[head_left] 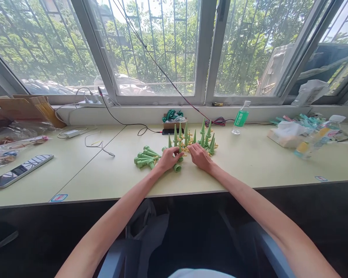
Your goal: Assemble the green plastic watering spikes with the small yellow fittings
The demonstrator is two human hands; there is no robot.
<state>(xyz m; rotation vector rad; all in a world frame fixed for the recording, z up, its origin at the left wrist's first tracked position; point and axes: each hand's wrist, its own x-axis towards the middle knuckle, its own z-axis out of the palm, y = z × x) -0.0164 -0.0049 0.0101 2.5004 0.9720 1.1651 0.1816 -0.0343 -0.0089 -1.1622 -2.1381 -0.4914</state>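
My left hand (169,158) is closed on a green plastic spike (180,154) with a pointed tip, held near the middle of the table. Across a small gap, my right hand (200,156) has its fingers bent together by small yellow valve pieces (186,150); what lies in its fingertips is hidden. Several green spikes stand point up behind both hands, among them a tall spike (203,127) at the right, with yellow pieces at their sides. Left of my left hand lies a pile of green spikes (146,156). A green part with a round open end (177,168) lies in front.
Behind the spikes are a small box of green material (174,117) and a black phone (169,131). A green-labelled bottle (240,119) stands at the right, before a tissue box (285,137) and another bottle (321,135). Cables (104,148) and a tablet-like device (20,171) lie at the left.
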